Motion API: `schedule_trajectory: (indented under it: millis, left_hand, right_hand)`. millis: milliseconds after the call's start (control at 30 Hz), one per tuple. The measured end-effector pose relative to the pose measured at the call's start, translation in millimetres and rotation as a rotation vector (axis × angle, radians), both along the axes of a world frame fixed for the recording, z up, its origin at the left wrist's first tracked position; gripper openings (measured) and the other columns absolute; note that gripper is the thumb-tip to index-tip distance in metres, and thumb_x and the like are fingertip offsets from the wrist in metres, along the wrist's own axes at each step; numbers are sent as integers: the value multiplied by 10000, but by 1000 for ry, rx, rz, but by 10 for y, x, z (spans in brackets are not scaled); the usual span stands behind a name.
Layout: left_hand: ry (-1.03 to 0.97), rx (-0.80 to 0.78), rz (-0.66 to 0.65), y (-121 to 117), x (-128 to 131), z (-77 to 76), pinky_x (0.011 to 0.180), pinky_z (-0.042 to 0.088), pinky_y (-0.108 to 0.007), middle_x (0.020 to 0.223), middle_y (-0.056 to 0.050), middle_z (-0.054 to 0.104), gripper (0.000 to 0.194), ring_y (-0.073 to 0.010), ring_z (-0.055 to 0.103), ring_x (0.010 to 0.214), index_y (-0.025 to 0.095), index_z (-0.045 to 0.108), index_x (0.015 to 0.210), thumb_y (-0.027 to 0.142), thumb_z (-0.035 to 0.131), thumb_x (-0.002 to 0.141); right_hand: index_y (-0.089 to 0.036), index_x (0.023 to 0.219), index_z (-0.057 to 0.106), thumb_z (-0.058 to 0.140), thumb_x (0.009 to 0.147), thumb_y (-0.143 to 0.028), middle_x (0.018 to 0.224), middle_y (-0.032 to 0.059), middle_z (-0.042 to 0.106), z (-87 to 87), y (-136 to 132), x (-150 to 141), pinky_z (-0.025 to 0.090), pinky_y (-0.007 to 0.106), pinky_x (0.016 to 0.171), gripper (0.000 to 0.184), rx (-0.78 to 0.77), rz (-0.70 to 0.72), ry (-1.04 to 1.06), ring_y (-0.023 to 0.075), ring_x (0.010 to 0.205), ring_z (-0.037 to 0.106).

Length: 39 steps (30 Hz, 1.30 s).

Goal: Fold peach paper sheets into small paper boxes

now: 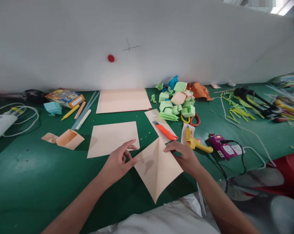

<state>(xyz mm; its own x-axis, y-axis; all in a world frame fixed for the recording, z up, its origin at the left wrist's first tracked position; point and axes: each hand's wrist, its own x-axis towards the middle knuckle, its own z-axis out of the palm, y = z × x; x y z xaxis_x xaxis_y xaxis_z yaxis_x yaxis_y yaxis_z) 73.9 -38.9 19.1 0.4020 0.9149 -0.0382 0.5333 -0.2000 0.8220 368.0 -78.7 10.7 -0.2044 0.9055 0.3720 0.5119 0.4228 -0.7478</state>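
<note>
A peach square of paper with a crease running corner to corner is in front of me, one corner toward my lap. My right hand grips its right edge, thumb and fingers on either side. At the left corner is my left hand, its fingers apart and the thumb tip against or just over the paper's edge; whether it touches I cannot tell. Beyond the square lie an orange utility knife on a peach strip, and another peach sheet to the left.
A peach paper stack lies by the wall. Folded green and peach paper pieces are heaped beside scissors and a yellow glue gun. A purple corded box sits right. A peach paper box and a yellow marker lie left.
</note>
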Motion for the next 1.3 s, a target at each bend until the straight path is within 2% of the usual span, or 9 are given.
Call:
schedule_trajectory:
  millis: [167,333,433,533,633,767,867,1033,1300]
  left_hand:
    - [34,94,69,-23,59,-42,647,575,-253,991,-3,783,439,-153,692,747,292,684,1273,435,695,858]
    - [-30,187,199,-36,34,-47,649,570,-246,903,-3,779,283,-163,713,757,266,741,1101,450,633,915]
    - [-40,387,343,-65,-26,-25,619,564,-240,994,-34,784,297,-176,731,815,252,716,1146,443,642,931]
    - [-36,696,402,-112,-86,-10,487,500,-194,993,-17,794,205,-137,726,707,264,708,1102,355,698,918]
    - [-62,893,323,-147,-122,19,449,487,-172,920,10,802,225,-111,719,628,266,668,1119,243,725,902]
    - [-134,891,81,-147,-154,106,624,610,-207,937,7,803,368,-142,768,794,286,596,1239,142,685,913]
    - [-228,974,-105,-160,-183,173,726,650,-280,1018,-29,791,457,-165,762,910,271,590,1277,40,658,889]
    - [-276,1108,-298,-260,-157,198,809,654,-355,1100,-82,767,303,-223,728,1091,169,645,1185,59,660,903]
    - [-195,909,-277,-36,-83,-63,1009,565,-426,1398,-196,635,522,-261,592,1328,194,395,1544,247,518,1039]
  right_hand:
    - [-241,927,742,667,917,-447,983,86,758,-4,-39,-49,594,335,785,220,-165,-93,200,247,948,726]
    - [-240,1082,750,469,1028,-513,1112,96,737,73,-77,-58,561,370,896,396,-265,-46,271,256,1042,686]
    - [-267,1282,663,561,991,-501,1238,101,688,50,-68,-106,561,384,923,387,-306,-8,307,267,1144,649]
    - [-298,1454,507,701,910,-427,1199,82,685,26,-31,-192,587,367,864,591,-357,-86,280,244,1079,667]
    - [-253,1277,651,685,904,-369,1029,50,725,60,31,-266,593,351,812,391,-288,-146,194,223,918,695]
    - [-210,962,747,650,922,-361,909,57,760,106,117,-285,587,331,708,184,-198,-159,115,230,808,713]
    - [-226,999,768,643,929,-330,976,68,785,57,168,-246,596,350,735,177,-133,-115,129,243,867,733]
    - [-286,1051,793,698,910,-296,1159,73,776,-60,245,-157,558,455,970,170,37,-63,140,274,1102,710]
    - [-338,1009,804,648,953,-170,1180,39,772,-167,333,-152,571,440,965,236,157,-37,164,234,1168,664]
